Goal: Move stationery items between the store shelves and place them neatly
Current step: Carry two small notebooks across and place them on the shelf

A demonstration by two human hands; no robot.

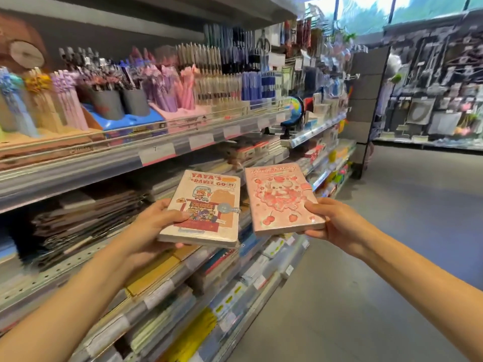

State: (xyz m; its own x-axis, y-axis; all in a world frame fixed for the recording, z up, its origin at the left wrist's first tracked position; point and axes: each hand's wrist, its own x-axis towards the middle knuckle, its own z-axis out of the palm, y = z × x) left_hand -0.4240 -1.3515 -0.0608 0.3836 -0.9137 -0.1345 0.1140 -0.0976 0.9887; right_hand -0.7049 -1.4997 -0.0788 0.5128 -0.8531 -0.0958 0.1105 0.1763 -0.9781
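Note:
My left hand point(149, 226) grips a cream notebook point(206, 205) with a cartoon cover and red lettering, holding it by its left edge. My right hand point(332, 220) grips a pink notebook point(279, 197) with a strawberry drawing, holding it by its lower right corner. Both notebooks are held up side by side, covers facing me, in front of the store shelves point(156, 152) on my left. They do not touch each other.
The top shelf carries several cups and boxes of pens point(167, 87). Lower shelves hold stacked notebooks and paper pads point(86, 220). A small globe point(295, 111) stands further along. The aisle floor point(392, 257) opens to the right, with another display rack point(431, 87) at the far end.

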